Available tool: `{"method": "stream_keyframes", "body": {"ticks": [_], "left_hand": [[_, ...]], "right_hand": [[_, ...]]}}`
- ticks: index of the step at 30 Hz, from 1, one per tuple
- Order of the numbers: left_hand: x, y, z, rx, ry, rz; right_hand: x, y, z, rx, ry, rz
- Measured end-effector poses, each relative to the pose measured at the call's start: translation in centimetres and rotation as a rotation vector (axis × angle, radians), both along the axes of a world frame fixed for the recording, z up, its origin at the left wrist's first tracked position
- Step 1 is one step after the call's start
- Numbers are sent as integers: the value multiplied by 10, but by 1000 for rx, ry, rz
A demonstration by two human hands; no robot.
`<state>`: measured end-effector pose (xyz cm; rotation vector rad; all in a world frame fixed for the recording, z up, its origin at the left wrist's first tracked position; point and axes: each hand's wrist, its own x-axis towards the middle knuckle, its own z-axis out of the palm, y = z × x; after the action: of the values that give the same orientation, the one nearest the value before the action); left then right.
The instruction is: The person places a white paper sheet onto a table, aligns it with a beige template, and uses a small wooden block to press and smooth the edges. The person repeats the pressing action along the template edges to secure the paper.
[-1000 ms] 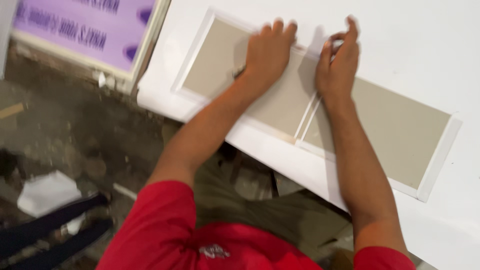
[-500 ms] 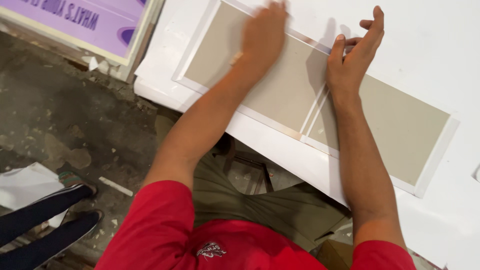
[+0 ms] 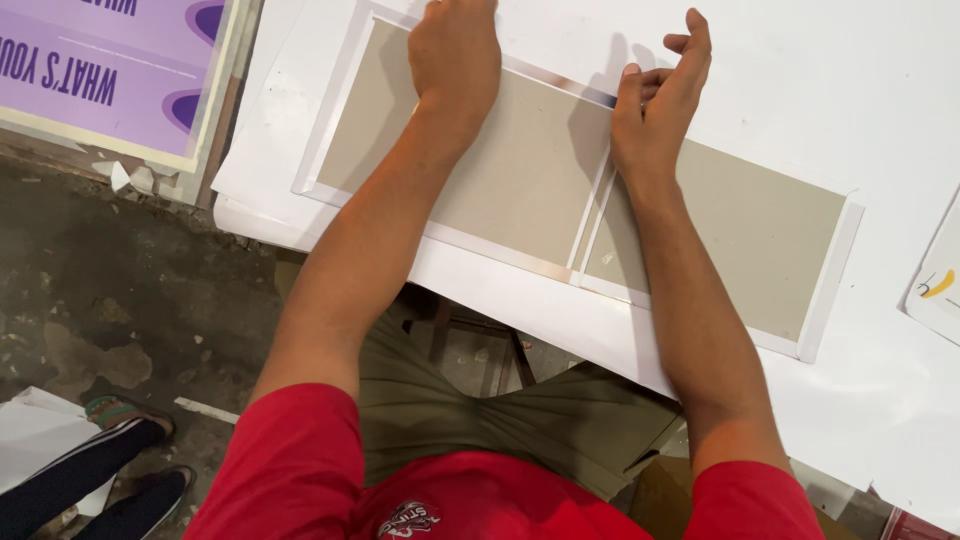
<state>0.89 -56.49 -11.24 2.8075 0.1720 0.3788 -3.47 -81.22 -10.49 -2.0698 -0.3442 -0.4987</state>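
Two grey cardboard panels [image 3: 520, 170] with white folded paper edges lie side by side on a large white sheet [image 3: 850, 60], with a narrow white gap between them. My left hand [image 3: 455, 50] presses flat, fingers together, on the upper edge of the left panel. My right hand [image 3: 660, 95] rests its heel on the panels near the gap, its fingers curled and lifted at the top white flap. Neither hand grips anything that I can see.
The white sheet's near edge [image 3: 520, 300] overhangs my lap. A purple printed board [image 3: 100, 70] leans at the upper left over a dirty concrete floor [image 3: 110, 290]. Another person's legs in dark trousers and sandals [image 3: 90, 470] stand at lower left. A printed paper [image 3: 940, 280] lies at far right.
My left hand has slid up toward the top edge of the left panel. My right hand has lifted its fingers off the surface and curled them. The view has shifted.
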Motion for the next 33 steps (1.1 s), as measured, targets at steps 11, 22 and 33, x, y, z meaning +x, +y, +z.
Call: {"method": "stream_keyframes", "body": {"ticks": [11, 22, 33], "left_hand": [[-48, -78, 26, -29, -120, -378], [7, 13, -7, -19, 22, 219], [-52, -82, 22, 45, -225, -456]], "right_hand": [[4, 0, 2, -11, 50, -22], [6, -4, -4, -7, 24, 20], [8, -1, -3, 10, 49, -24]]}}
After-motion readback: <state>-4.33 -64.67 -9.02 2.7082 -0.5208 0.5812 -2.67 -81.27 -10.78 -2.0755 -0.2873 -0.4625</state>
